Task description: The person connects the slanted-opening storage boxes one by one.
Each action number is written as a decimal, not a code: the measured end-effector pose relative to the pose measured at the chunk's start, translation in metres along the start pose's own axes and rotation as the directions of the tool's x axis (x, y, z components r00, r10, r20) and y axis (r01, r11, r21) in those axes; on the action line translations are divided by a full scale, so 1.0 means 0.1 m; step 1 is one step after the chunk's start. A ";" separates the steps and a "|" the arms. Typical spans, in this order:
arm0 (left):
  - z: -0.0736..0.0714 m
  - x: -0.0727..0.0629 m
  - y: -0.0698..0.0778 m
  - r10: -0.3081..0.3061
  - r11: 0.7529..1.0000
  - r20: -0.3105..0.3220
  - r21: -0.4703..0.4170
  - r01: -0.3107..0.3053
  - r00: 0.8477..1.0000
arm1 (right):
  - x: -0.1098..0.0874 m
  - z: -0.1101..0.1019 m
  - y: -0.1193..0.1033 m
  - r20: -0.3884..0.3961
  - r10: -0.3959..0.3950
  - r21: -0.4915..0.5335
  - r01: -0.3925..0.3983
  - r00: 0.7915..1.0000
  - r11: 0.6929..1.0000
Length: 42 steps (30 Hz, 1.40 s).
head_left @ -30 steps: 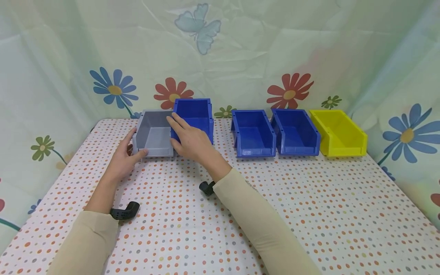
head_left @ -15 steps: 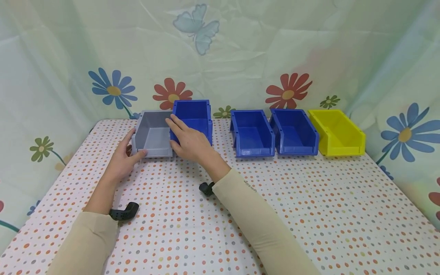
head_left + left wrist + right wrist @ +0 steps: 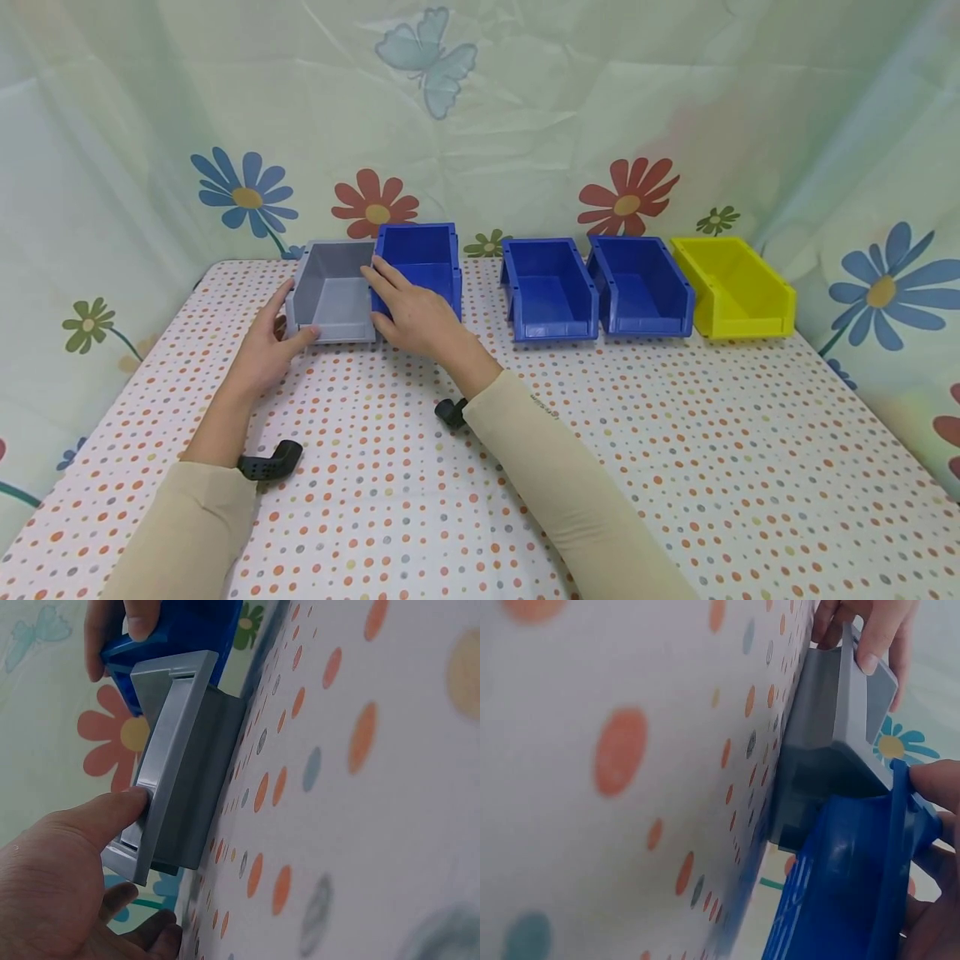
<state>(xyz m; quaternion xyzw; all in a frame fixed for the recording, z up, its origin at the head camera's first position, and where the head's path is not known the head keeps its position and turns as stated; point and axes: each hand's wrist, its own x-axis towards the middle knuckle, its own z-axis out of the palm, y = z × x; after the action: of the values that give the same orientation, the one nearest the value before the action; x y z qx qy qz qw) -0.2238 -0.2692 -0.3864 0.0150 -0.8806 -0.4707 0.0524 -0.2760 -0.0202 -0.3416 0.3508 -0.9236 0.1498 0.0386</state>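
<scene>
At the back left stands a grey plastic storage bin (image 3: 337, 304), open at the top with a low front lip. My left hand (image 3: 264, 350) holds its front left corner, the thumb (image 3: 124, 810) on the lip and the fingers along the outer side. A blue storage bin (image 3: 422, 243) is right beside it, its rear edge higher than the grey one's. My right hand (image 3: 420, 317) grips the blue bin's left side wall, thumb toward the front, fingers over the rim. In the right wrist view the blue bin's side lies against or very near the grey wall.
Farther right along the back are two more blue bins (image 3: 551, 300) (image 3: 645, 292) and a yellow bin (image 3: 738, 283). A dotted cloth (image 3: 450, 517) covers the table. Behind hangs a flowered curtain (image 3: 510, 125). Each wrist wears a black camera mount (image 3: 273, 462).
The blue bin in my right hand has come down slightly beside the grey bin, its back edge now lower in view. My left hand stays on the grey bin.
</scene>
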 end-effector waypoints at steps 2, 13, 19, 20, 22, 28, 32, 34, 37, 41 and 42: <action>0.00 0.00 0.00 -0.004 1.000 0.001 -0.001 0.004 1.000 | 0.00 0.02 0.01 0.011 0.003 0.002 -0.003 1.000 1.000; 0.00 0.00 0.01 -0.031 1.000 0.004 -0.006 0.031 1.000 | -0.01 0.09 0.04 0.045 0.015 0.010 -0.015 0.999 1.000; -0.01 0.01 0.01 -0.034 0.999 0.005 -0.020 0.034 0.999 | -0.01 0.09 0.03 0.073 0.021 0.040 -0.024 0.997 0.999; -0.01 0.01 0.01 -0.036 0.999 0.004 -0.020 0.036 0.999 | -0.01 0.09 0.03 0.078 0.021 0.044 -0.024 0.997 0.999; -0.01 0.01 0.00 -0.037 0.999 0.002 -0.018 0.037 0.999 | -0.01 0.08 0.04 0.087 0.019 0.048 -0.023 0.996 0.999; 0.00 0.02 0.01 -0.023 1.000 -0.001 -0.016 0.023 1.000 | -0.02 0.09 0.07 0.105 0.017 0.070 -0.024 0.994 0.997; 0.00 0.03 0.01 -0.021 1.000 -0.003 -0.010 0.021 1.000 | -0.02 0.09 0.08 0.111 0.011 0.087 -0.021 0.994 0.996; 0.00 0.03 0.01 -0.021 1.000 -0.001 -0.007 0.021 1.000 | -0.02 0.09 0.08 0.118 0.009 0.094 -0.020 0.993 0.995; -0.01 0.03 0.00 -0.020 1.000 -0.001 -0.004 0.020 1.000 | -0.01 0.09 0.08 0.133 0.014 0.109 -0.028 0.991 0.994; -0.01 0.02 0.00 -0.011 1.000 -0.001 -0.012 0.011 1.000 | -0.01 0.09 0.07 0.143 0.029 0.119 -0.046 0.989 0.992; -0.01 0.02 -0.01 -0.010 1.000 0.000 -0.013 0.010 1.000 | -0.02 0.09 0.07 0.143 0.032 0.123 -0.050 0.989 0.991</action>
<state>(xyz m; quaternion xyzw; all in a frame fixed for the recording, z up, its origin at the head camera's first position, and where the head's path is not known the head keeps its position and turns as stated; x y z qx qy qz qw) -0.2258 -0.2703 -0.3863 0.0191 -0.8774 -0.4767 0.0504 -0.2789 -0.0174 -0.3523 0.3431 -0.9197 0.1834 -0.0521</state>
